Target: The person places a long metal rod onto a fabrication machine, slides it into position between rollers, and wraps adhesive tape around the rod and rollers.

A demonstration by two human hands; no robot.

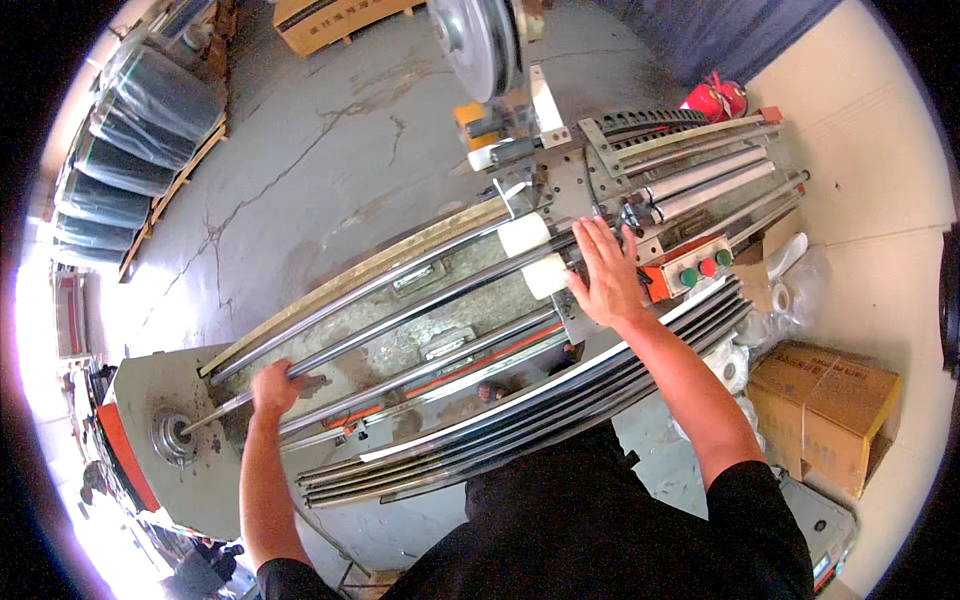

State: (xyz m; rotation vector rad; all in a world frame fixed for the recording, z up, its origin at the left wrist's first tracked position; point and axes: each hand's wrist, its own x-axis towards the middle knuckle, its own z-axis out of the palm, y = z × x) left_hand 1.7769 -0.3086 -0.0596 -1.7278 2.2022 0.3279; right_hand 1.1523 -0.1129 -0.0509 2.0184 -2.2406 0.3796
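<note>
A long dark tube (400,321) lies slantwise over the bed of a long machine (450,295). My left hand (274,388) is closed around its left end, where a thinner metal rod (222,408) runs on to a round chuck (175,437) on the machine's grey end housing. My right hand (608,278) lies with fingers stretched out over the tube's right part, beside two white rollers (544,276). Whether the palm presses on the tube is hidden. A control box with green and red buttons (708,267) sits right of this hand.
Several dark tubes (480,440) lie along the machine's near side. Above the bed stands a large wheel (470,45). At the right are a cardboard box (825,405) and red fire extinguishers (715,97); wrapped dark rolls (150,120) stand on a pallet at far left.
</note>
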